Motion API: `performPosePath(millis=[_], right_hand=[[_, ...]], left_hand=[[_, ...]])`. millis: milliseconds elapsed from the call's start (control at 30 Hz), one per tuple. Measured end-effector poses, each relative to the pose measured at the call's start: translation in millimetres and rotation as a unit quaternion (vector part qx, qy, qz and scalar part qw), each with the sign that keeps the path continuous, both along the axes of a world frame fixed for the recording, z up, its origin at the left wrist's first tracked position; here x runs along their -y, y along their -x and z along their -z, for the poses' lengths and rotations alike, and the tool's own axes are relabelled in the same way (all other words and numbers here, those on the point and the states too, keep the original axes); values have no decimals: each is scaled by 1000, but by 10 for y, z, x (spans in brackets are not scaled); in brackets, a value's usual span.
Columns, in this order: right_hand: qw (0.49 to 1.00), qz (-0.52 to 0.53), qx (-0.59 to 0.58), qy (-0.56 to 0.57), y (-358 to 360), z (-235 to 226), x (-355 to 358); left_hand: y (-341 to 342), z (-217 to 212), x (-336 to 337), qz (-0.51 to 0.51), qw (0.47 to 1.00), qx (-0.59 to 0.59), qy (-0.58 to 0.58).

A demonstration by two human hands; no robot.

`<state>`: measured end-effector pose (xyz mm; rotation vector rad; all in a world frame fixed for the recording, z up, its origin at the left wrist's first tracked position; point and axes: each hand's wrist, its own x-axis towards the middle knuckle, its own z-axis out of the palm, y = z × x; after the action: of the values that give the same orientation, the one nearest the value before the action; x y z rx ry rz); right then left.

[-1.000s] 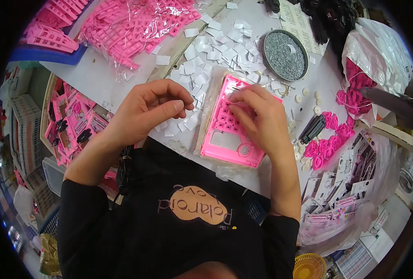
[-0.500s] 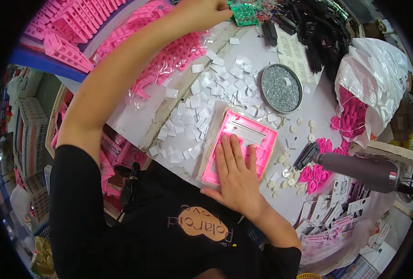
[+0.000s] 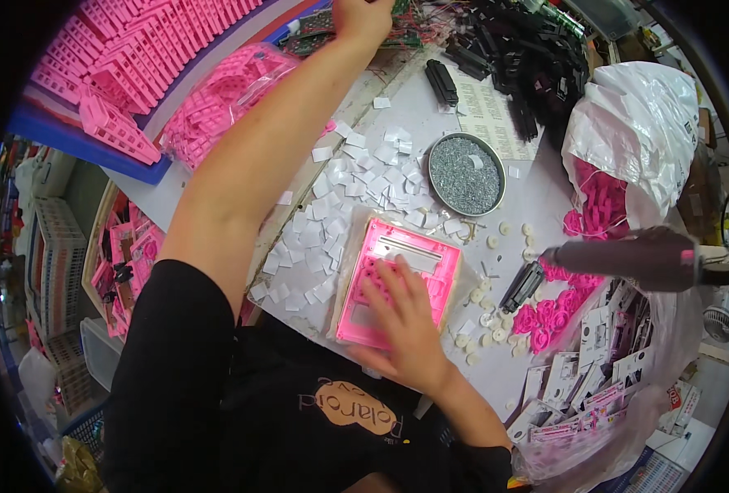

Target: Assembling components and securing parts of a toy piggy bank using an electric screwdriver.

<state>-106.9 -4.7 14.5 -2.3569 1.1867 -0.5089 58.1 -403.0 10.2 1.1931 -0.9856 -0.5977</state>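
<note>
Moved: my left hand [image 3: 363,23], from beside pink casing [image 3: 440,289] to frame's top-centre, grip I cannot tell. Right hand [image 3: 405,337]: nearer, spread over casing, mid-frame; long axis up-frame, leaning right.

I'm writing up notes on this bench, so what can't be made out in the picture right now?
All in the head view:
Left hand: partly cut off by the top edge, so its grip can't be told.
Pink casing: partly hidden beneath the right hand.
Grey pieces in the round dish: too small to tell their shape.
White bag: its plastic hides what lies deeper inside.
</note>
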Motion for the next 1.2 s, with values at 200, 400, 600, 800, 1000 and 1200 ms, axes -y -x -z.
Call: performPosePath(millis=[200,400,600,800,1000,1200], right_hand=[[991,-17,121,58,145,-110,329],[986,30,155,61,200,-211,443],[965,150,214,-14,381,-185,618],[978,96,178,-43,376,-177,638],[952,121,262,-103,362,-104,695],[946,115,278,-120,128,-114,937]], left_hand=[[-216,244,-148,12,934,358,2],[269,-202,-351,88,983,51,152],[429,-27,-843,216,922,256,193],[444,80,-728,325,925,102,169],[10,-291,-756,292,861,-417,-5],[-18,471,-830,251,864,434,44]])
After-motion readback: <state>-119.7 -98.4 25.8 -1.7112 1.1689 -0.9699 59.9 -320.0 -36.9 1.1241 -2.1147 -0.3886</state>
